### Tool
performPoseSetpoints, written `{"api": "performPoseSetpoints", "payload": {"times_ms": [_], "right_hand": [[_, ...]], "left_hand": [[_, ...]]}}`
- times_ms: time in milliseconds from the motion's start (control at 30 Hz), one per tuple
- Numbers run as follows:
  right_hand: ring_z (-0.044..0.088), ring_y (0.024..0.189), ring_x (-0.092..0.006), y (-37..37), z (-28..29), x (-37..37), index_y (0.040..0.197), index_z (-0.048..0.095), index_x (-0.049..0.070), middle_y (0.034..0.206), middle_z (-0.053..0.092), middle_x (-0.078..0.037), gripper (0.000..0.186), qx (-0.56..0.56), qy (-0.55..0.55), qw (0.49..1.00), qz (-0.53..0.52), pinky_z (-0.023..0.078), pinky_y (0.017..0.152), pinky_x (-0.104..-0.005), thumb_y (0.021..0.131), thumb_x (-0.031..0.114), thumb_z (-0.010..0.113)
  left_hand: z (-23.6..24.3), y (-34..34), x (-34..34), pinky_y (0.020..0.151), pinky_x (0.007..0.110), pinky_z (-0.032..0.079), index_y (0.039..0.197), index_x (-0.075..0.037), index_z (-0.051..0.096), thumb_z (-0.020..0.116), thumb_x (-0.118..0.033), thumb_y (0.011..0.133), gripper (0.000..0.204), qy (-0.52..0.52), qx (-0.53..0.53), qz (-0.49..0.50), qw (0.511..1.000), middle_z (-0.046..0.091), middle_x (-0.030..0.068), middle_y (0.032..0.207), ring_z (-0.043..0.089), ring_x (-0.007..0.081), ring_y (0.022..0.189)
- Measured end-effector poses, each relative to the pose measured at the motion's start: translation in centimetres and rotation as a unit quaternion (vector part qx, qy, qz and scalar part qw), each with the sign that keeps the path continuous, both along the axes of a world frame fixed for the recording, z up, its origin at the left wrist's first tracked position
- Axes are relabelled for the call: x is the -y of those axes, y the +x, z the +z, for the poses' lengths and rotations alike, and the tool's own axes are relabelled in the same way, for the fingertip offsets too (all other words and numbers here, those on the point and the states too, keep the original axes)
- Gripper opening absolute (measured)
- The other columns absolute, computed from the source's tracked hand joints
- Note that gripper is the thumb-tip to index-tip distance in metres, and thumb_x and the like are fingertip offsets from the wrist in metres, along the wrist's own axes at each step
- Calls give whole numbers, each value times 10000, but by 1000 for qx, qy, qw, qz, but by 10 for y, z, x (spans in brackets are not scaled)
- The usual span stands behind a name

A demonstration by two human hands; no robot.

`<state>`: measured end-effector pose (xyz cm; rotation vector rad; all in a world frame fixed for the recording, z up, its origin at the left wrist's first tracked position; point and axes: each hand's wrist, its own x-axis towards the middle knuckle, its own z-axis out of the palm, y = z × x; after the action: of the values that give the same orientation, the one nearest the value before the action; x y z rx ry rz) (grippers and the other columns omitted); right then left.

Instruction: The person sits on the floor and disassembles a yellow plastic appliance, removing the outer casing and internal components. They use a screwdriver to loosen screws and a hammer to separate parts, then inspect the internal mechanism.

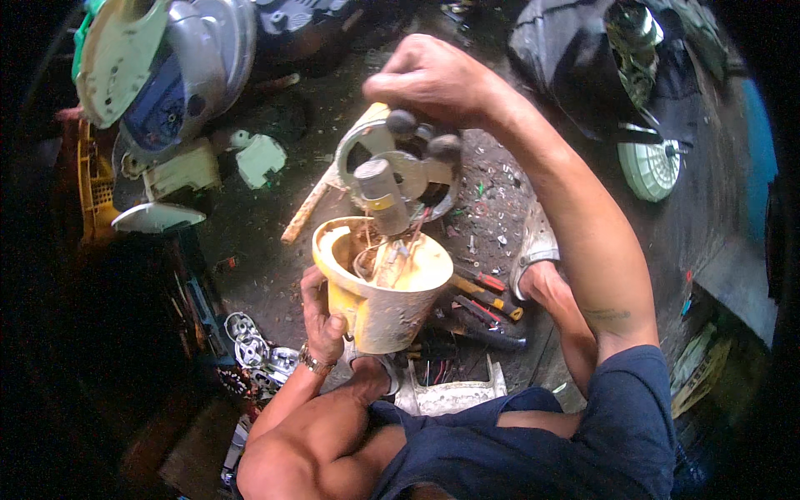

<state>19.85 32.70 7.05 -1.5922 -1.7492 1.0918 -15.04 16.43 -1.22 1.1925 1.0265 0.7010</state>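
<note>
My left hand [321,317] grips a dirty pale-yellow plastic housing [383,317] by its left side, its oval opening facing up with wires and grimy parts inside. My right hand [417,79] is closed at the top of a detached assembly [354,142] held over the housing, with a round metal plate, black knobs, a silver cylinder [379,196] and a grimy pale bar jutting down-left. Wires run from the assembly into the housing. Exactly where my fingers grip it is partly hidden.
Several pliers and yellow-black tools [492,300] lie by my right foot [537,254] among scattered screws and scraps. Stacked plastic parts [167,58] fill the upper left, beside a yellow crate [96,183]. Black parts and a white round cover [646,171] stand upper right. Metal parts [250,337] lie lower left.
</note>
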Motion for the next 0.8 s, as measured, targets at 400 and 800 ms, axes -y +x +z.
{"api": "performPoseSetpoints", "payload": {"times_ms": [400,800], "right_hand": [[440,546,-19,32,-8,-16,731,705,30,584,511,74,308,-140,26,989,-25,337,487,-255,917,272,669],[566,584,-100,52,-15,-19,973,701,6,668,602,-28,128,-37,108,991,76,455,559,-266,897,105,670]], "left_hand": [[14,21,-24,1063,408,399,1359,-8,472,639,-732,819,919,75,3,-20,997,438,167,1342,471,267,1245],[13,22,-23,1014,408,427,1330,-10,504,653,-716,813,888,89,5,-5,996,495,175,1287,516,283,1171]]}}
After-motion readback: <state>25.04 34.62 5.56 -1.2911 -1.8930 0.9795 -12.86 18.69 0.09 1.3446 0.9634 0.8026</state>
